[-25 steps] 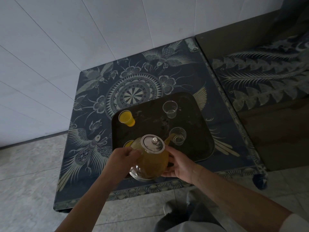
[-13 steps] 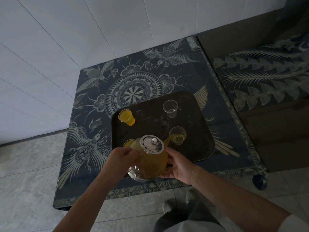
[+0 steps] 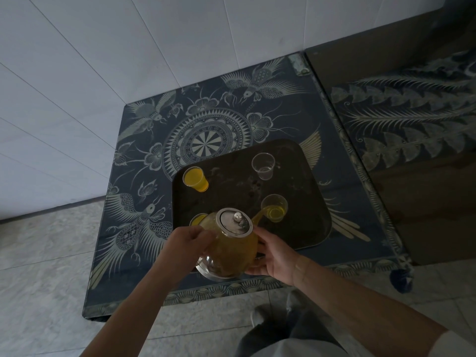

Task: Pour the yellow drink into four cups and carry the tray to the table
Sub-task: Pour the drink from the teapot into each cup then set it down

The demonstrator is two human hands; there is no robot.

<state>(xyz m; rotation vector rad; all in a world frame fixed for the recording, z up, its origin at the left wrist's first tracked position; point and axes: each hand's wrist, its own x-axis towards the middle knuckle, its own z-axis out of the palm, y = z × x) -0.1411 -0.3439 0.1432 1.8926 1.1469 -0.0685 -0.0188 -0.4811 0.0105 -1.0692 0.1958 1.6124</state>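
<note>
A glass teapot (image 3: 231,251) of yellow drink with a metal lid is tilted over the dark tray (image 3: 304,235). My left hand (image 3: 185,243) grips its handle side; my right hand (image 3: 273,256) cups its right side and base. Its spout pours into the near right cup (image 3: 275,211), which holds some yellow drink. The far left cup (image 3: 197,180) is full of yellow. Behind the teapot, a near left cup (image 3: 197,219) with yellow drink is mostly hidden. The far right cup (image 3: 263,164) is clear, with no yellow in it.
The tray lies on a low table under a dark blue patterned cloth (image 3: 144,155), set against a white tiled wall (image 3: 128,47). A second cloth-covered surface (image 3: 412,119) adjoins on the right. Grey floor tiles (image 3: 46,266) lie to the left and in front.
The teapot has tipped further toward the near right cup. That cup was clear a second ago and now holds yellow drink, its level rising.
</note>
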